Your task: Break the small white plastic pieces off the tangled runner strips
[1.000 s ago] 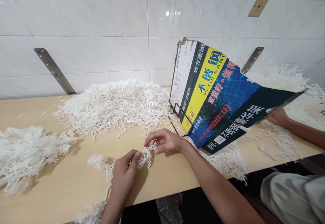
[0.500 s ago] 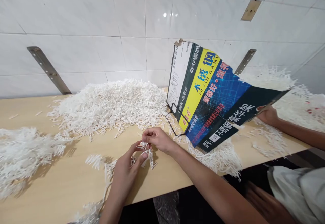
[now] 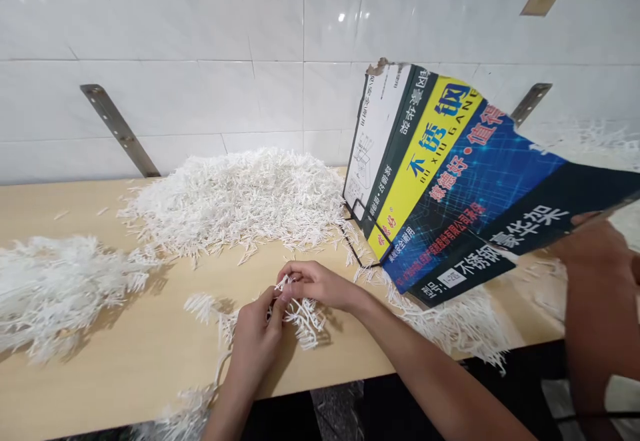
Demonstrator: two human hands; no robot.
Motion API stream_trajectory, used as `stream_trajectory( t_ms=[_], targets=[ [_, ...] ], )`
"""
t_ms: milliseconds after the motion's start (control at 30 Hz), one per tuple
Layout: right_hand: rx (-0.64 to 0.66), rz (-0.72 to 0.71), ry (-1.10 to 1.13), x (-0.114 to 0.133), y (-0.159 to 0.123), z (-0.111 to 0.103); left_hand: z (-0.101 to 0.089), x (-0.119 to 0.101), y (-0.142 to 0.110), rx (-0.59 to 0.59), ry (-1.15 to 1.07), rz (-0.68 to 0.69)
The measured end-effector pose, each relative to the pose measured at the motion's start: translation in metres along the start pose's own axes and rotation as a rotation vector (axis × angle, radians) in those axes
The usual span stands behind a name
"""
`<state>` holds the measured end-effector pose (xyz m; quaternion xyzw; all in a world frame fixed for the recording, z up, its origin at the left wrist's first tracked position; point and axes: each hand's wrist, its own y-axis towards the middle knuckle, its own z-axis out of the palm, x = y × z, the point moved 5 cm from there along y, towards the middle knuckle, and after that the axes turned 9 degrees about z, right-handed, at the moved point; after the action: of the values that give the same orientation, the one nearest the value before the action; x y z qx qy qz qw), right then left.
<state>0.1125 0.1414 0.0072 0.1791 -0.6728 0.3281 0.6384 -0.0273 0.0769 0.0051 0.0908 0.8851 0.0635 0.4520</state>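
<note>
My left hand (image 3: 257, 331) is closed with thumb and fingertips pinched on a cluster of thin white strips (image 3: 306, 324), which look like plastic. My right hand (image 3: 317, 286) meets it from the right, fingers curled and pinching the upper end of the same cluster. The strips fan out below my right hand, over the wooden table (image 3: 150, 334). Exactly where the fingertips grip is partly hidden. By my left wrist, a chain of similar strips (image 3: 203, 308) trails down toward the table's front edge.
A large heap of loose white strips (image 3: 250, 201) lies against the tiled wall; a clump (image 3: 60, 294) sits at left. On the right, a printed cardboard sheet (image 3: 445, 174) stands tilted by a black wire frame (image 3: 357, 248). Another person's hand (image 3: 595, 241) is at its right edge.
My hands have come closer together, and the strips now fan out further to the right. The view has shifted, and the other person's arm has swung nearer the table's front.
</note>
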Motion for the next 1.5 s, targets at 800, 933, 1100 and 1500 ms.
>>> stream_trajectory(
  t_ms=[800,933,1100,1500],
  targets=[
    [-0.505,-0.215,-0.15,0.018,-0.007,-0.017,0.011,-0.007,-0.002,0.239,0.219,0.072],
    [-0.202,-0.24,-0.292,0.022,-0.014,-0.002,0.01,-0.006,-0.002,0.227,0.177,0.057],
    [-0.4,-0.158,-0.038,0.002,0.001,-0.018,0.011,-0.008,-0.004,0.253,0.215,0.081],
    [-0.105,-0.13,-0.301,0.005,-0.01,-0.005,0.005,-0.005,-0.004,0.096,0.034,0.072]
  ],
)
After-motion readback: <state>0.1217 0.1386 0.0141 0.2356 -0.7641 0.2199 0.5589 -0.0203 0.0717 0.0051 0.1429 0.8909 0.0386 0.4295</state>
